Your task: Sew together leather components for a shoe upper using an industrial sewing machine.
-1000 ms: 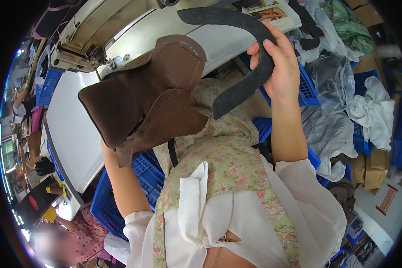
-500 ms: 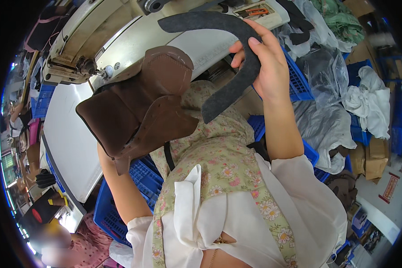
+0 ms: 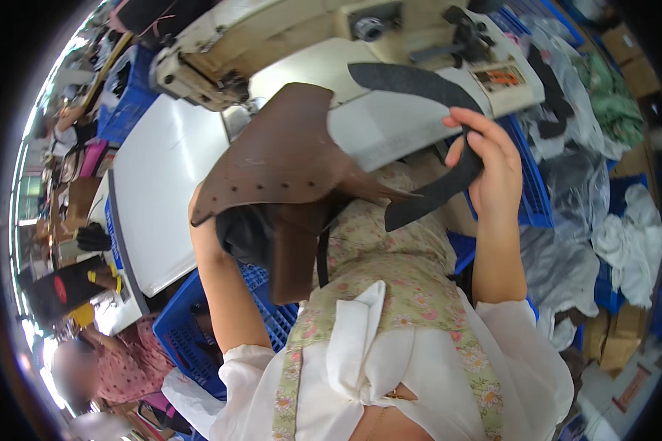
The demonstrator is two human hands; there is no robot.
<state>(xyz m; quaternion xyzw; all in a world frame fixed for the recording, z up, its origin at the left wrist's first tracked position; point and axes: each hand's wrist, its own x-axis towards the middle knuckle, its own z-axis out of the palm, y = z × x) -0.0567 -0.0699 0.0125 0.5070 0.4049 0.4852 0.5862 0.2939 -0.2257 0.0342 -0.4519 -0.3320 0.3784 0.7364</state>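
Observation:
A brown leather shoe upper (image 3: 272, 158) with a row of eyelet holes and a dark lining hangs in front of the sewing machine. My left hand (image 3: 196, 202) is behind it and bears it up; the leather hides the fingers. In my right hand (image 3: 495, 165), pinched between thumb and fingers, is a dark grey curved strip (image 3: 434, 198), shaped like a horseshoe. One end of the strip lies close to the pointed tip of the upper. The sewing machine (image 3: 213, 77) stands beyond both pieces.
The white machine table (image 3: 162, 191) reaches to the left. A small tray with orange-handled tools (image 3: 502, 76) is set in the right of the machine bed. Blue crates (image 3: 187, 331) stand beside my lap, and plastic bags (image 3: 570, 191) are heaped at right. A person in pink (image 3: 136, 360) sits lower left.
The upper has been turned, so its smooth side with the eyelets now shows instead of the padded tongue and stitched toe. Both hands and the strip appear farther right as the view has shifted.

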